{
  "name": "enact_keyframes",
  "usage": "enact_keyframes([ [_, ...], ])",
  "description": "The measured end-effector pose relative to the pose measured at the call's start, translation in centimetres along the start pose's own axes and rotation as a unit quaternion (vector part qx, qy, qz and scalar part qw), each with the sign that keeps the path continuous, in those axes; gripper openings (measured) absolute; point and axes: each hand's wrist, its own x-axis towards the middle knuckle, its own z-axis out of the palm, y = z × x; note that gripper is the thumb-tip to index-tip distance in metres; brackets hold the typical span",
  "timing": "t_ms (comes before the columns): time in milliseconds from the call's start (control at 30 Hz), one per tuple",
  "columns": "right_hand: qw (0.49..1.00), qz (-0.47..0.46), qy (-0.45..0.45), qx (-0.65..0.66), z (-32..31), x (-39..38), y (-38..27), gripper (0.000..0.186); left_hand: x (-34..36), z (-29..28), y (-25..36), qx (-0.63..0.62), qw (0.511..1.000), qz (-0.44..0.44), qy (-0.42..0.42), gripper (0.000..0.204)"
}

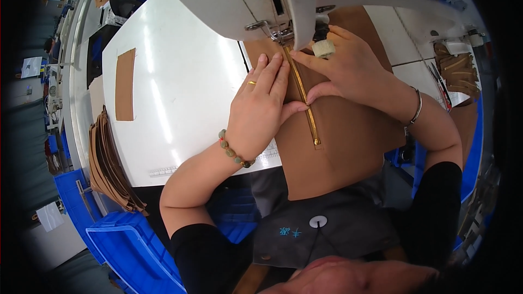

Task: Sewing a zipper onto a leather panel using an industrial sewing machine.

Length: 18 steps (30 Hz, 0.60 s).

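Note:
A brown panel (321,169), leather or leather-like, lies under the needle area of a white sewing machine (234,0) and hangs over the table's near edge. A gold-toothed zipper (300,84) runs along it, its slider (316,141) at the near end. Flat on the panel, left of the zipper, rests my left hand (259,92), fingers stretched toward the presser foot (283,35) and thumb at the teeth. My right hand (340,65) presses on the other side, fingers spread, index near the foot and thumb beside the zipper. Its farther fingers are partly hidden behind a machine knob.
A brown strip (125,84) lies on the white table (174,76). Stacked brown pieces (109,158) hang at the left edge, above a blue bin (136,250). At right are scissors (440,84) and a pile of brown zipper pieces (457,71). A ruler scale (163,171) marks the table's near edge.

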Motion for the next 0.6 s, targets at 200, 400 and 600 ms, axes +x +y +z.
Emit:
enact_keyframes([
  [200,1.0,-0.009,0.014,-0.015,-0.24,0.26,-0.16,0.066,0.1,-0.13,-0.04,0.026,1.0,0.006,-0.006,0.082],
  [400,1.0,-0.017,0.012,-0.01,-0.21,0.32,-0.07,0.069,0.1,-0.1,-0.04,0.032,0.999,0.011,-0.002,0.081],
  [600,0.998,0.006,-0.055,-0.011,-0.56,0.41,-0.18,0.082,0.11,0.11,-0.04,0.033,0.999,0.01,-0.002,0.081],
])
